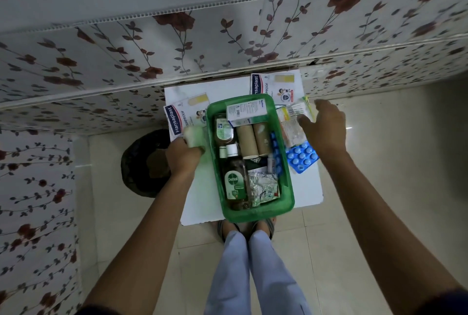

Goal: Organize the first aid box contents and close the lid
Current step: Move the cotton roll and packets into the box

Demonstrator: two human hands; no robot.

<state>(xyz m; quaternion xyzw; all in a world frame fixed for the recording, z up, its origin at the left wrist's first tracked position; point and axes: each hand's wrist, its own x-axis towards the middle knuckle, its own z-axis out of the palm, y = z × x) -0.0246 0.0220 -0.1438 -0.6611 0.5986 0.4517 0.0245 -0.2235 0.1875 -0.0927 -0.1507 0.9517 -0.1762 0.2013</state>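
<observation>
An open green first aid box [285,207] sits on a white board [307,190]. Inside lie a Dettol bottle [235,184], a second bottle [224,128], two tan bandage rolls [254,141], a white carton [247,109], foil packets [263,187] and a blue strip. My left hand [183,156] is closed on a pale roll [193,135] just left of the box. My right hand [325,126] rests with spread fingers on clear plastic packets [291,122] right of the box. A blue pill blister [302,156] lies beside them. No lid is visible.
Two Hansaplast packs [181,117] [268,85] lie on the board behind the box. A dark round object [144,162] sits on the tiled floor to the left. A floral-covered bed [228,43] runs across the back. My legs and sandalled feet [245,231] stand below the board.
</observation>
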